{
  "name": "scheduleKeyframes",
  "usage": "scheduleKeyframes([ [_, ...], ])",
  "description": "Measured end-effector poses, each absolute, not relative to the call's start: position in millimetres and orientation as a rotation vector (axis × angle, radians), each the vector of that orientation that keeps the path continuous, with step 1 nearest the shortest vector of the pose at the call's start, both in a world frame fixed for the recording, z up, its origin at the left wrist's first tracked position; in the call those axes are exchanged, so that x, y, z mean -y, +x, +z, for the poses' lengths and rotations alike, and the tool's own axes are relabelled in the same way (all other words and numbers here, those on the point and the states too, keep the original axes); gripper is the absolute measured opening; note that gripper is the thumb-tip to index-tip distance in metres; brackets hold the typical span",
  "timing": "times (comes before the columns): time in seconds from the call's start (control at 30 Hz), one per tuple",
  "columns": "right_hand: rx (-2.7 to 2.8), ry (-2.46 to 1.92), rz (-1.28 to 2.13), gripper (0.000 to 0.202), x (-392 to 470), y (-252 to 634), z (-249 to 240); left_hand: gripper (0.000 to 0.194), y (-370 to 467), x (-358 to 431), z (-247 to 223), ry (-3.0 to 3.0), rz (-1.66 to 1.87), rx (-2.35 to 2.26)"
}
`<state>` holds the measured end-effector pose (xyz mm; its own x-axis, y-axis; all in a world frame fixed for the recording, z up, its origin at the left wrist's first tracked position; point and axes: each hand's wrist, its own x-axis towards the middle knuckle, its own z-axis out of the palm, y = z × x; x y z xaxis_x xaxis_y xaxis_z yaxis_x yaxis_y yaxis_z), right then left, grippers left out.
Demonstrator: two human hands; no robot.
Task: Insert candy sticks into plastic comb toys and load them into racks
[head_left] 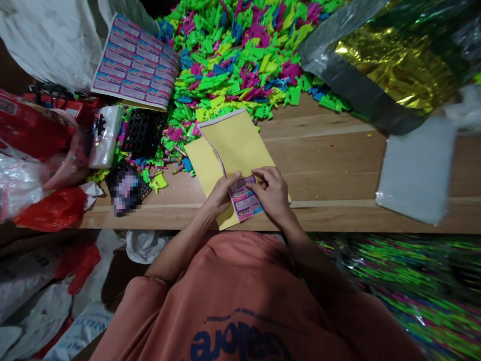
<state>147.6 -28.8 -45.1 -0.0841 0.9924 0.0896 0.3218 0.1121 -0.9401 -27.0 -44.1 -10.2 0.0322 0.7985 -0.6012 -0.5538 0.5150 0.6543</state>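
My left hand (221, 194) is closed, its thumb pressed on the left side of a sheet of printed labels. This label sheet (246, 204) shows a pink, purple and blue printed part between my hands. My right hand (276, 193) is closed too, thumb and fingertips pinching the upper right of that printed part. Under and beyond my hands lie yellow sheets (235, 143), overlapping at an angle on the table. A narrow purple-and-white edge runs along their far and left sides. Where the printed part joins the yellow paper is hidden by my fingers.
Small green, pink, blue and yellow plastic toys (240, 55) are heaped at the back of the wooden table (326, 165). Another label sheet (137, 62) leans at left, near black plastic baskets (143, 133). Clear plastic bags (417, 170) and gold foil packaging (402, 65) lie at right.
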Motion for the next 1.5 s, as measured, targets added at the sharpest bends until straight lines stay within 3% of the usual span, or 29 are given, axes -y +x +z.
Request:
scheduleKeyframes([
  [0.2,1.431,-1.330,1.077,0.020,28,141,-51,0.067,-23,48,-14,0.413,1.168,-1.072],
  [0.37,1.422,-1.379,1.066,0.015,28,143,-53,0.064,-25,51,-26,0.450,1.138,-1.160],
  [0.47,1.450,-1.344,0.939,0.005,30,141,-51,0.074,-25,51,-27,0.478,1.150,-1.144],
  [0.6,1.480,-1.288,0.866,0.011,32,138,-52,0.082,-26,51,-26,0.492,1.192,-1.104],
  [0.97,1.412,-1.312,1.001,0.013,26,140,-58,0.080,-28,52,-26,0.532,1.161,-1.034],
  [1.27,1.842,-0.939,0.418,0.015,44,148,-67,0.062,-23,58,-23,0.353,1.112,-1.290],
  [1.5,2.016,-0.785,0.298,0.012,45,155,-61,0.046,-31,55,-10,0.219,1.084,-1.333],
])
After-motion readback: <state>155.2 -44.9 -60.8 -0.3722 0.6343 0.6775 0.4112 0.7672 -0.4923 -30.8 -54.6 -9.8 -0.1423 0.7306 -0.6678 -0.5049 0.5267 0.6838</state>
